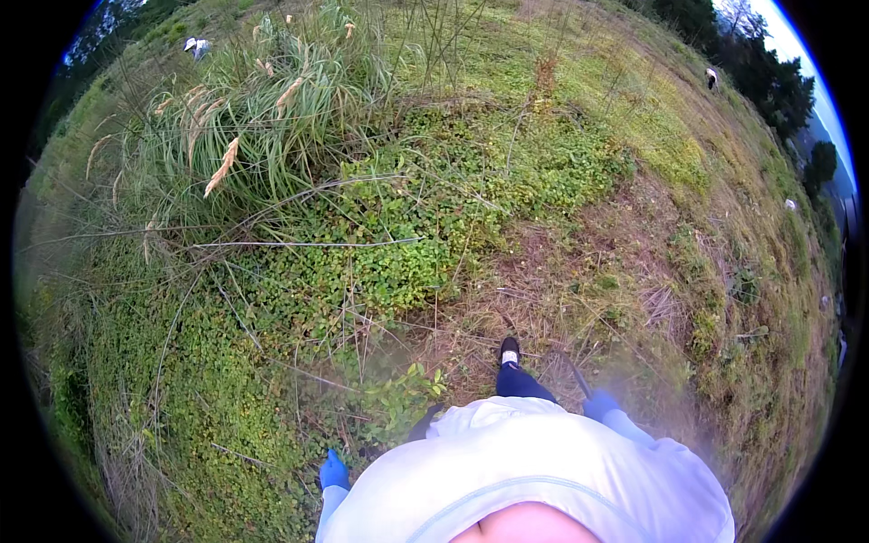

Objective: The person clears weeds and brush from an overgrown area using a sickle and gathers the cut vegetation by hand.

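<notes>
My right hand (600, 405), in a blue glove, grips the dark handle of a hand tool (579, 377), which points forward past my shoe. The tool's head is blurred against the dry ground, and its kind cannot be told. Low on the left, my left hand (333, 470) hangs beside my body in a blue glove, above low green plants (271, 434). Nothing shows in it, and its fingers are too small to make out. A leafy seedling or shrub (414, 388) grows between that hand and my dark shoe (509, 349).
A large clump of tall grass (285, 129) with tan seed heads stands ahead on the left. Dry stalks (305, 244) cross the ground cover. Cut, brownish grass (543, 278) covers the slope ahead. Two people, one far left (197, 47) and one far right (711, 77), are in the distance.
</notes>
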Action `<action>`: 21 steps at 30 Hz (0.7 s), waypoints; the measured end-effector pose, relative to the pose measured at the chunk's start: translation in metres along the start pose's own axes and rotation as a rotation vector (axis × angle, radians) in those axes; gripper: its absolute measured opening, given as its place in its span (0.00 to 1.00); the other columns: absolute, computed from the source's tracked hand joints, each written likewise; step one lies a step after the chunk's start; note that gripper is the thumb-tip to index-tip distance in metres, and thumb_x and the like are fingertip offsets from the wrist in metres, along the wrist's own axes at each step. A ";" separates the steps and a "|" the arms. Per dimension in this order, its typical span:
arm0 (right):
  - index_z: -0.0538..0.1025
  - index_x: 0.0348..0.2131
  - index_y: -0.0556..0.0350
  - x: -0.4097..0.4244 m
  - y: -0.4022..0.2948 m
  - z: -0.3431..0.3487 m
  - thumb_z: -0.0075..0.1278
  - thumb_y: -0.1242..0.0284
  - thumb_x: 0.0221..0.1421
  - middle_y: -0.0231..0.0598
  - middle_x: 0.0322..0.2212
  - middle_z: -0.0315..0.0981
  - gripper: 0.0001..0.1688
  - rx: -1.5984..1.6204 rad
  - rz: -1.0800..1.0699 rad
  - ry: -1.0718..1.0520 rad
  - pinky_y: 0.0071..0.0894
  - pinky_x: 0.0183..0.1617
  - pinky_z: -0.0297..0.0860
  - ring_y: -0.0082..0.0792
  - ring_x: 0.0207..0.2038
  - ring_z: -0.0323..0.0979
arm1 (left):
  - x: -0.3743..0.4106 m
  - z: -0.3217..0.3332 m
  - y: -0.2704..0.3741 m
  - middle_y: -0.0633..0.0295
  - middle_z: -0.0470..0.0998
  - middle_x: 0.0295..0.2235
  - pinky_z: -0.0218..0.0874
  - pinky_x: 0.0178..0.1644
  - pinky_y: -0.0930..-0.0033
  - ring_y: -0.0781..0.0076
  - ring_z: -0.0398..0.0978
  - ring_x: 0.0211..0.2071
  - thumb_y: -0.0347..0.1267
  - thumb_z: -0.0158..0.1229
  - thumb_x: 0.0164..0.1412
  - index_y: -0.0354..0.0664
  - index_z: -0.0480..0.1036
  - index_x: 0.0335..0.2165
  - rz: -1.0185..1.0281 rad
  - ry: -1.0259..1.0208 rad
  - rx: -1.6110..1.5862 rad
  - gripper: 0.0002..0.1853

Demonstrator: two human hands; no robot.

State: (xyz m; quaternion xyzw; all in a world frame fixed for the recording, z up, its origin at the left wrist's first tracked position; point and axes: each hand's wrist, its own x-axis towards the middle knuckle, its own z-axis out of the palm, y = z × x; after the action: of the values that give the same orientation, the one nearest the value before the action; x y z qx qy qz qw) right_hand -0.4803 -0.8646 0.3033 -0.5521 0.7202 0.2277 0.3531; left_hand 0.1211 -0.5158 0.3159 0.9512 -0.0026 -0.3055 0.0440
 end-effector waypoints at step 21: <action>0.71 0.35 0.60 0.063 -0.068 -0.192 0.56 0.55 0.54 0.47 0.26 0.74 0.25 0.913 -0.009 -0.269 0.40 0.30 0.72 0.40 0.25 0.75 | -0.012 0.104 0.433 0.61 0.79 0.35 0.67 0.38 0.70 0.76 0.74 0.34 0.41 0.58 0.65 0.36 0.74 0.45 0.609 -0.636 -0.182 0.19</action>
State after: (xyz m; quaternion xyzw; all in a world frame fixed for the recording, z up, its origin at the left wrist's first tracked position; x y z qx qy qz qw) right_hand -0.4736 -1.0617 0.3843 -0.3093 0.6923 -0.0440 0.6505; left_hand 0.0600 -0.9552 0.2752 0.7581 -0.2690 -0.5547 0.2125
